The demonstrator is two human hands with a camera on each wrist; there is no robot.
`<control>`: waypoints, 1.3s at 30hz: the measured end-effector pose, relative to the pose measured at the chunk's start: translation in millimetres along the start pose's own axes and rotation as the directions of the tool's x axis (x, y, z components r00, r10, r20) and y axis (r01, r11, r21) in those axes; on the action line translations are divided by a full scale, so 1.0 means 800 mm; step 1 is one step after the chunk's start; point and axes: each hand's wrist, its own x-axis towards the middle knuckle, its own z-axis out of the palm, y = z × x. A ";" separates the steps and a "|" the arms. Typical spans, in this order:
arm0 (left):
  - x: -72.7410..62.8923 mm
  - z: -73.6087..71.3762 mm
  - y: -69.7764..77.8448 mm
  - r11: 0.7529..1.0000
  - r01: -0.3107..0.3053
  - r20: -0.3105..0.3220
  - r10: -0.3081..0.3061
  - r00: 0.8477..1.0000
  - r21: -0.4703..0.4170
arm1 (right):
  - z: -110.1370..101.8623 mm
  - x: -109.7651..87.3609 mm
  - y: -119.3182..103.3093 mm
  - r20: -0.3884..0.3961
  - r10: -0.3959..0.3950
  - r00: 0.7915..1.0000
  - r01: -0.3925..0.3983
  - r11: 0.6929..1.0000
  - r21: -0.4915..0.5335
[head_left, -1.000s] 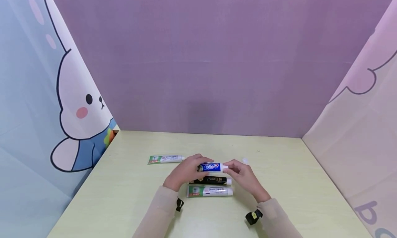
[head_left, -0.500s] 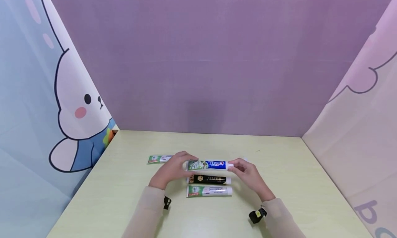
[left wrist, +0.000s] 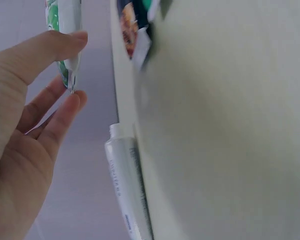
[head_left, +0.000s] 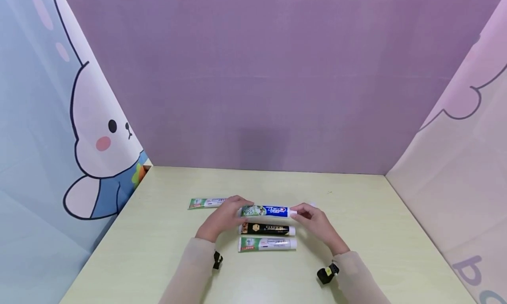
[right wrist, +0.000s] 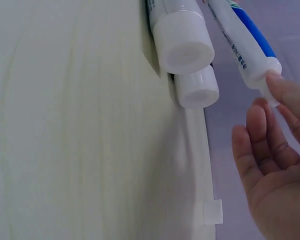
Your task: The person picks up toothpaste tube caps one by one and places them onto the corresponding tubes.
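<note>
A blue, green and white toothpaste tube (head_left: 271, 211) is held level above the table between both hands. My left hand (head_left: 226, 214) pinches its flat crimped end, thumb on one face and fingers on the other, as the left wrist view shows. My right hand (head_left: 314, 220) pinches the narrow white end with thumb and fingers. Below it on the table lie a black toothpaste tube (head_left: 269, 229) and, nearer the person, a green and white toothpaste tube (head_left: 269, 244), their white caps (right wrist: 185, 45) to the right. Another green and white tube (head_left: 206, 203) lies behind the left hand, partly covered by it.
A small white piece (right wrist: 213, 211) lies on the table beyond the right hand. The pale wooden table (head_left: 356, 233) ends at a purple backdrop (head_left: 269, 84), with printed cloth panels (head_left: 35, 141) on both sides. Each wrist wears a black camera (head_left: 326, 274).
My left hand has slid left along the blue and green tube to its flat end, uncovering the green part. The tube and right hand shifted slightly right. The other tubes stay put.
</note>
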 end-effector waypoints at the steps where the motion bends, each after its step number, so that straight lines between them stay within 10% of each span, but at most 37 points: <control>1: 0.000 0.002 0.000 1.000 -0.002 0.000 0.002 1.000 0.004 | 0.001 0.001 0.001 -0.005 0.010 1.000 -0.010 1.000 -0.016; 39: 0.003 0.026 -0.002 0.995 -0.048 0.081 0.041 0.996 0.087 | 0.018 0.010 0.001 -0.005 0.132 0.991 -0.130 0.968 -0.214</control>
